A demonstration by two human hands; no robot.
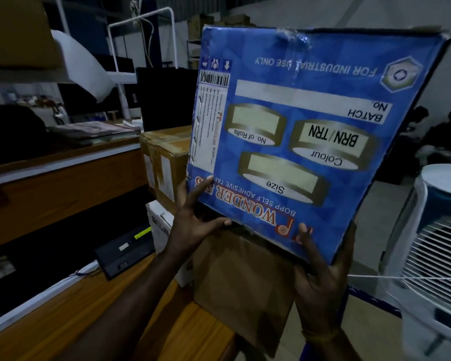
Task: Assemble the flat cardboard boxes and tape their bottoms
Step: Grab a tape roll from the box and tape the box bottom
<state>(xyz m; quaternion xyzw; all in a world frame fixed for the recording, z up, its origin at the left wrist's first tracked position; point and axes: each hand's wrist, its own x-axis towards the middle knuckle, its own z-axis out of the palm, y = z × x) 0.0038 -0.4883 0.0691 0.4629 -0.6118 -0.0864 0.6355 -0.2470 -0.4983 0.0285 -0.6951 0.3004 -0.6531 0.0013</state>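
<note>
Box (315, 131) held up between 2 hands, print upside down. Left hand (193, 225) fingers spread wide, only touching lower left corner. Right hand (320, 272) grips lower right edge, thumb on front. Risk: box tips toward left hand, weak support there; brown flap (245, 290) hangs loose below hands.

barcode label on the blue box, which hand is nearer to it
Left. The left hand touches the blue box at its lower left corner, below the barcode label. The right hand holds the bottom edge, farther right.
</note>
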